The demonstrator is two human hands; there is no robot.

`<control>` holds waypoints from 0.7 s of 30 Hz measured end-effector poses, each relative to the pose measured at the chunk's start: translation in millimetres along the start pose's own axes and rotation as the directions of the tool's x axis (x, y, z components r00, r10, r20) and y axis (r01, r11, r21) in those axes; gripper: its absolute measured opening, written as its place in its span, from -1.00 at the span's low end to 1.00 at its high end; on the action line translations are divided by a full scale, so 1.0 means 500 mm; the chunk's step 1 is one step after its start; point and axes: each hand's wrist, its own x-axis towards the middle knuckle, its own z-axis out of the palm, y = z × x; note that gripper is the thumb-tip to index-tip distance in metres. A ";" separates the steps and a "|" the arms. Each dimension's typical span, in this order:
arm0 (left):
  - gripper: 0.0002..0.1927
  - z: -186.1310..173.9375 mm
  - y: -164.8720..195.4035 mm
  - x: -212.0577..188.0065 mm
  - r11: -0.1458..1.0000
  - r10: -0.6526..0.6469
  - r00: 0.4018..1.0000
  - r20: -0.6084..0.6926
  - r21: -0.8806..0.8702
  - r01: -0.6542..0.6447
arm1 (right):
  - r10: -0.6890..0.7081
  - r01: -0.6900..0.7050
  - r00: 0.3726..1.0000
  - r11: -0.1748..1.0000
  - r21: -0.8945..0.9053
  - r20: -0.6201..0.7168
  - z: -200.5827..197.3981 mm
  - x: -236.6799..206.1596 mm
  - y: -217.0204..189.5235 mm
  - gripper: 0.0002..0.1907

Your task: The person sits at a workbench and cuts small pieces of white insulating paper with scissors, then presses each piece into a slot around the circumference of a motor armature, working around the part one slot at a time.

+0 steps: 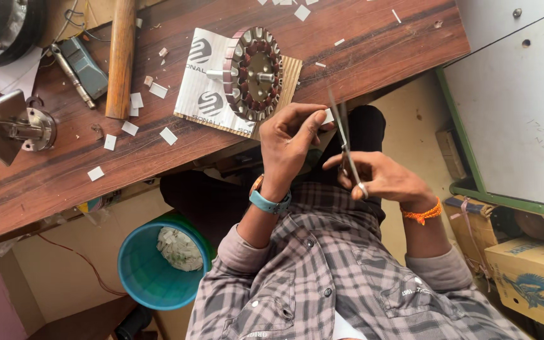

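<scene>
My left hand [287,141], with a blue-strapped watch on the wrist, pinches a small white paper piece [327,116] between thumb and fingers. My right hand [388,179], an orange thread around its wrist, grips a pair of scissors [345,148] by the handles. The blades point up and meet the paper piece. Both hands hover just off the near edge of a wooden table [360,50]. Just beyond my left hand, a round motor stator [256,72] with copper windings lies on a printed sheet [202,94] on the table.
Small white paper bits [130,128] lie scattered on the table, with a wooden handle [121,56] and a metal fixture [14,129] at the left. A blue bucket [152,271] of paper scraps stands on the floor below. Cardboard boxes [533,280] and a white green-framed panel [511,107] are at right.
</scene>
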 end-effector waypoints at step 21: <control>-0.85 -0.001 -0.002 0.002 0.985 0.012 1.000 0.002 0.171 -0.012 | 0.097 -0.125 0.980 0.980 -0.157 -0.174 0.015 -0.010 -0.023 -0.29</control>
